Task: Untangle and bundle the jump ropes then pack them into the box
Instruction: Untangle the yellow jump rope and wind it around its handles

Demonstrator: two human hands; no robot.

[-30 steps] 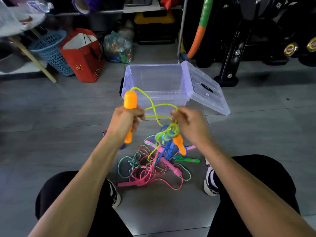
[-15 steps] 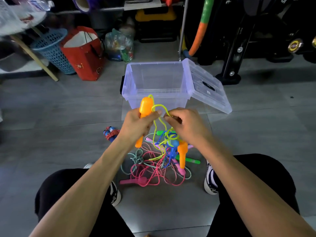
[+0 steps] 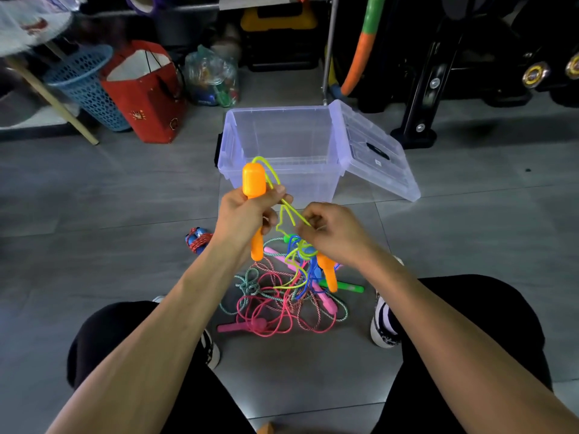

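Orange plastic jump-rope handle (image 3: pixel 254 195) stands upright in the left hand (image 3: pixel 242 216), fingers wrapped round its shaft, thumb pressing the yellow-green cord (image 3: pixel 283 203) against it. Right hand (image 3: pixel 333 233), just at 3 o'clock of the left, pinches the same cord between thumb and curled fingers. Cord drops from there into the tangle; the second orange handle (image 3: pixel 329 272) hangs below the right hand, at 6 o'clock. Tangled pile of ropes (image 3: pixel 275 302) (pink, blue, teal-striped, green-handled) lies on the grey tile floor (image 3: pixel 109 245) between the two shoes. Clear plastic box (image 3: pixel 282 151) sits at 12 o'clock of the hands, its lid (image 3: pixel 376 155) hinged open toward 3 o'clock. A bundled red-and-blue rope (image 3: pixel 197 239) lies apart at 9 o'clock of the pile.
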